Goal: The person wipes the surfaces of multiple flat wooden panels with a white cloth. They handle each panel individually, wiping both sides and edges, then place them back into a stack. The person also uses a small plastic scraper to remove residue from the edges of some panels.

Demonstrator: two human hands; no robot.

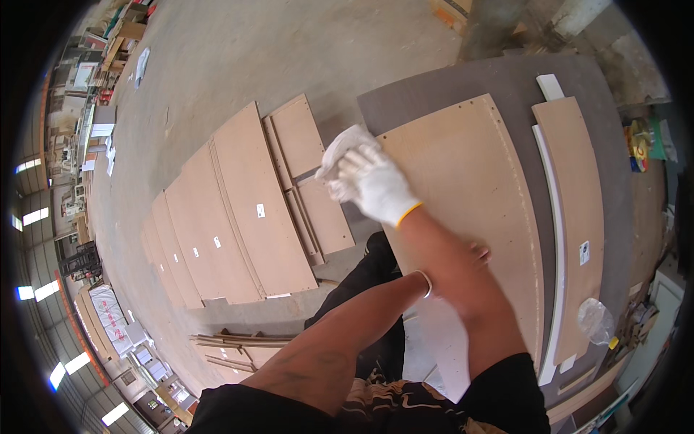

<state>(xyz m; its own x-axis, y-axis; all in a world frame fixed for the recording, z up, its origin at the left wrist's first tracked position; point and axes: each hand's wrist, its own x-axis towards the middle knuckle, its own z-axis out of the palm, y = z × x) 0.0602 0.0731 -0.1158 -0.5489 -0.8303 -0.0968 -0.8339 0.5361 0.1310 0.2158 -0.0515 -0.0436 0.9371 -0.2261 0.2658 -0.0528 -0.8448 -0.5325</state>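
A brown wooden panel (463, 181) with small holes along its edges lies in front of me on a larger dark board (405, 101). My right hand (372, 181), in a white knitted glove with a yellow cuff, holds a crumpled white cloth (348, 145) by the panel's far left corner. Crossing beneath my right forearm, my left hand (481, 252) is bare and mostly hidden. Its few visible fingertips rest on the panel, stretched out. A pale band (428, 284) circles my left wrist.
Several brown panels (231, 210) lie in a row on the concrete floor (238, 58) to the left. On the dark board's right are a narrow curved panel (578, 195), a white strip (553, 253) and a clear plastic bottle (596, 322). A forklift (81, 260) stands far left.
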